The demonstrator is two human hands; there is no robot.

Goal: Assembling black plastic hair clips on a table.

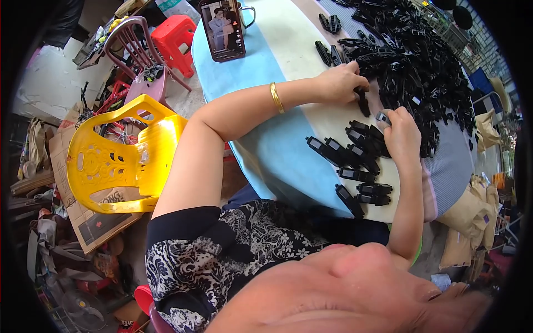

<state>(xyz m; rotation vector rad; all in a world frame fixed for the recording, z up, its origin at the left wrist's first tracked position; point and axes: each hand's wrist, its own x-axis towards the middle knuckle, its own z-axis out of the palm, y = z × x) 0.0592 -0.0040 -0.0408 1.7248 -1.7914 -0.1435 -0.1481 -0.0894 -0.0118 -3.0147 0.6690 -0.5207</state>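
Over the pale stripe of the tablecloth, my left hand [340,83] is closed in a pinch on a small black plastic part [363,105], which points down toward the table. Close by on the right, my right hand [403,136] grips a small grey piece [382,118] between thumb and fingers; its exact kind is too small to tell. Several black plastic parts [355,174] with pale tips lie in loose rows below my hands, nearest the right wrist. Beyond both hands spreads a large heap of black plastic parts [408,53].
A phone [223,30] showing a video leans against a metal mug [249,18] at the far left of the cloth-covered table [261,61]. To the left stand a yellow plastic chair [83,161], a red stool [175,38] and a pink chair [133,50]. Brown sacks [472,208] sit at the right.
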